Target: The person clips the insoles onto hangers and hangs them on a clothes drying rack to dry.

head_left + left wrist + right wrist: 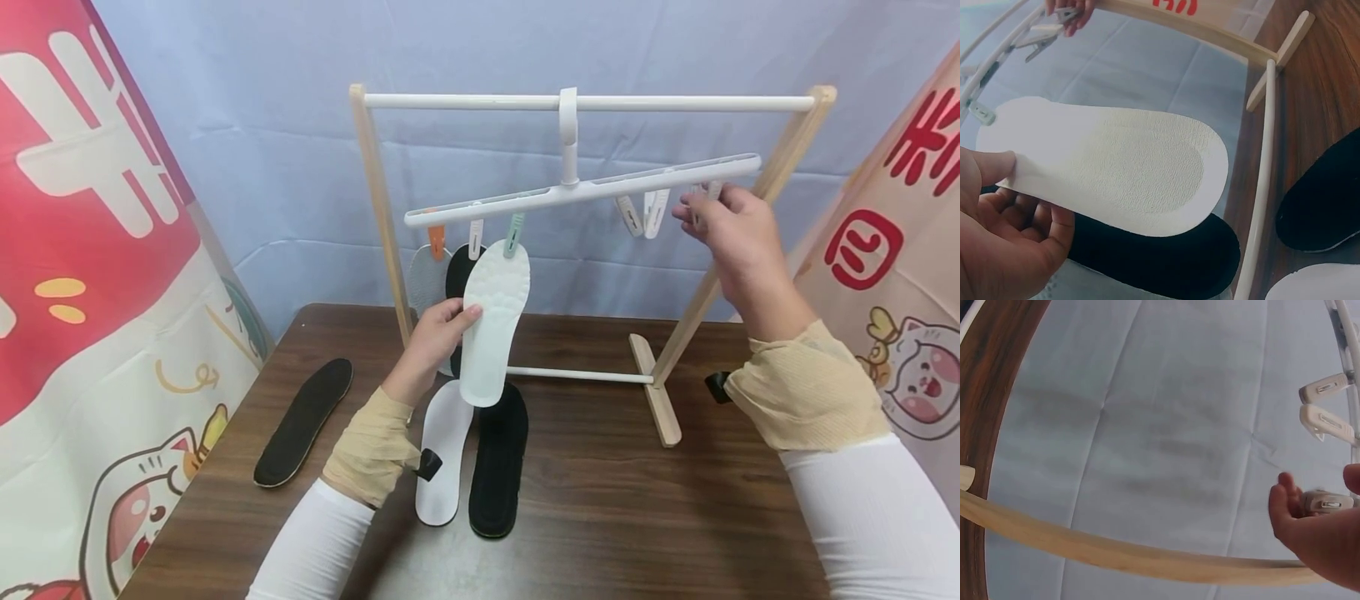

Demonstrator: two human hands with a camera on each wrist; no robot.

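Observation:
A white insole (495, 325) hangs toe-up from a green clip (513, 236) on the white hanger (510, 200). My left hand (437, 337) pinches the insole's left edge between thumb and fingers; the left wrist view shows its textured heel (1154, 165). Behind it hang a grey insole (427, 279) from an orange clip (437, 242) and a black insole (457, 271) from a white clip (476, 239). At the hanger's raised right end, my right hand (738, 233) has its fingers curled round a grey-white clip (1329, 503). Its fingertips are partly hidden behind the clip.
The hanger hooks over the white top rail (675, 103) of a wooden stand (795, 142). Two more clips (1325, 387) hang left of my right hand. On the brown table (600, 500) lie a white insole (442, 467) and two black insoles (303, 425).

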